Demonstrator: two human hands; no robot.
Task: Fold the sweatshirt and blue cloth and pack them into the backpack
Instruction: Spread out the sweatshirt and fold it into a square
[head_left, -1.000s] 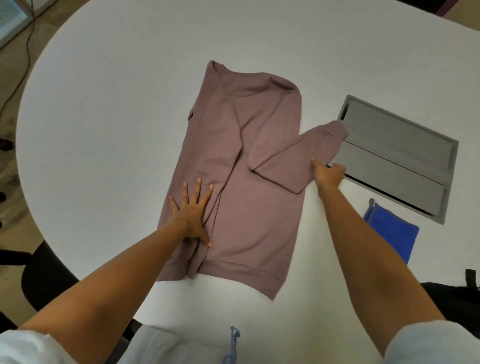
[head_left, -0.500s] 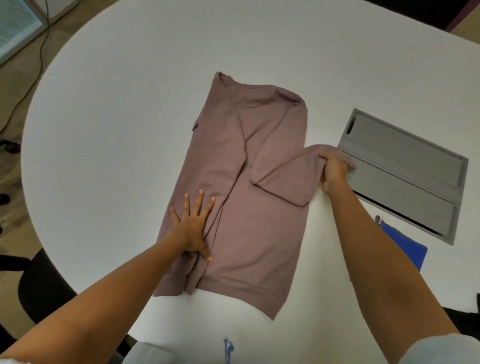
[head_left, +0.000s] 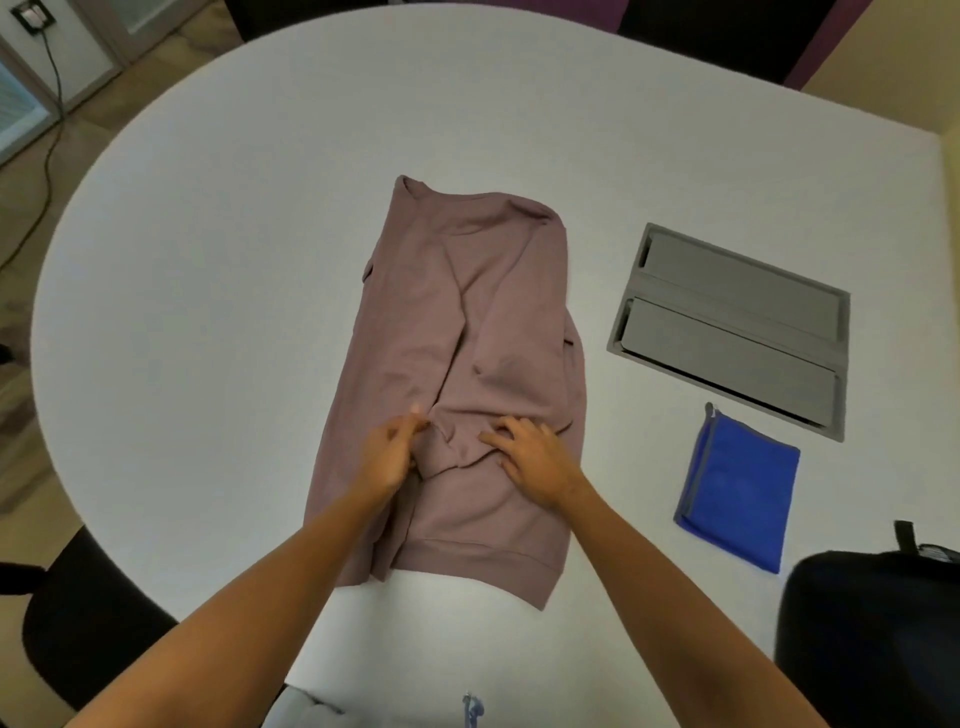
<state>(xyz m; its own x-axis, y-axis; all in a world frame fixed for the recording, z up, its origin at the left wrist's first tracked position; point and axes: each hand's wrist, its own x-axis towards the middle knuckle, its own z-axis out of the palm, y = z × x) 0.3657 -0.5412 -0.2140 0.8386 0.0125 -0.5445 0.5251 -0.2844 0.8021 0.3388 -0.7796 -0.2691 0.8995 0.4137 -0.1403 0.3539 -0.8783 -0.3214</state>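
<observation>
1. The sweatshirt (head_left: 467, 364) lies lengthwise in the middle of the white surface (head_left: 234, 260), collar at the far end and hem at the near edge. Both sleeves are laid in over the body, so it is already narrowed into a long strip.
2. The left hand (head_left: 387, 457) has its fingers curled, and I judge it to be pinching a bit of sleeve fabric near the middle of the sweatshirt; the exact hold is hard to make out.
3. The right hand (head_left: 530, 457) rests on the fabric just beside the left hand, fingers spread and bent, pressing the folded sleeve down rather than gripping it.
4. The blue cloth (head_left: 737, 488) lies on the surface to the right of the sweatshirt, well apart from it. It looks already folded into a rectangle, though I cannot tell whether it needs another fold.
5. The backpack (head_left: 872, 639) is the dark shape at the near right corner, only partly in view; whether it is open cannot be seen.
6. A grey recessed panel (head_left: 727, 327) sits in the surface beyond the blue cloth.
7. As I judge it, the task is in its first half: the sleeves are in, while the crosswise folds of the sweatshirt and the packing of both items are not yet done.
8. No brand, label or readable writing shows on anything.
</observation>
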